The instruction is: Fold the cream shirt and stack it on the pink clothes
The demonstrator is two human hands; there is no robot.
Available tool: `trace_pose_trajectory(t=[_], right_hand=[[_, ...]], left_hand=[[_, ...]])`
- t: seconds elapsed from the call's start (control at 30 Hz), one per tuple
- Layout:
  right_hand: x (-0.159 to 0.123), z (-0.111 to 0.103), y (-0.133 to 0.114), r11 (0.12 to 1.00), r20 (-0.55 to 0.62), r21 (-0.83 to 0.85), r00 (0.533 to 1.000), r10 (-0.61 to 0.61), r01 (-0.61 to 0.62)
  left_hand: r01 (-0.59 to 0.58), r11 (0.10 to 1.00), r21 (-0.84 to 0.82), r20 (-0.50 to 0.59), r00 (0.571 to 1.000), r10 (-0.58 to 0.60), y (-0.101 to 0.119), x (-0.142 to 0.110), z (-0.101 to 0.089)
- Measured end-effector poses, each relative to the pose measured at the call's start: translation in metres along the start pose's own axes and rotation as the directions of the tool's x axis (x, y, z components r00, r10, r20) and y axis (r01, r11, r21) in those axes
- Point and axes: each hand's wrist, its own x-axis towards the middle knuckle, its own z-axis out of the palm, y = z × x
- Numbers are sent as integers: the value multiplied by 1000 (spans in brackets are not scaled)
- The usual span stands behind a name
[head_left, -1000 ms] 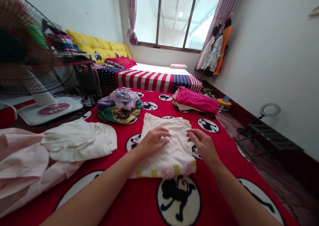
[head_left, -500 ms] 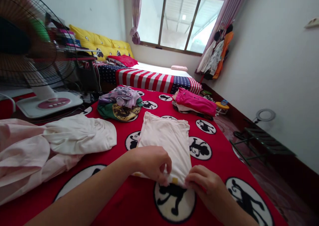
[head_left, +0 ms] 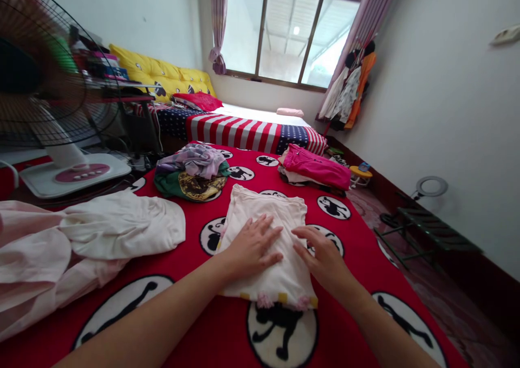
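Observation:
A folded pale pink garment (head_left: 264, 216) with a yellow and pink trimmed hem lies on the red monkey-print blanket (head_left: 357, 238) in front of me. My left hand (head_left: 252, 246) rests flat on its middle, fingers spread. Beside it, my right hand (head_left: 319, 257) lies flat on the garment's right part, fingers stretched out. Neither hand holds anything.
Crumpled white and pink cloth (head_left: 101, 230) lies at the left. A heap of green and lilac clothes (head_left: 195, 170) and a stack topped by magenta trousers (head_left: 314, 168) sit further back. A running fan (head_left: 44, 76) stands at the left, a flag-print bed (head_left: 247, 127) behind, a metal rack (head_left: 426, 227) on the floor at right.
Half a second ago both hands pinched the garment's near hem. Now they have let go and moved forward, lying flat on the cloth.

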Motion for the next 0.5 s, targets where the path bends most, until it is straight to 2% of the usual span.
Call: trace_pose_trajectory(t=[0.07,0.17,0.23,0.33,0.4,0.5], right_hand=[[19,12,2,998,37,-41,998,-55,57],[42,30,14,980,169,-153,980,-103,130],[52,39,29,954,214,-284,976,-33,95],[59,45,46,895,202,-445,973,115,-13],[61,47,49,856,204,-515,964,173,-45],[63,45,39,809,215,-586,952,217,-52]], left_hand=[[11,999,47,6,1000,-12,0,-2,8],[62,994,87,-26,998,-59,1,-4,14],[111,989,98,-47,993,-106,1,-4,14],[170,981,97,-47,985,-166,-3,-1,10],[195,976,96,-22,981,-194,-9,5,6],[232,966,113,18,972,-235,-26,18,0]])
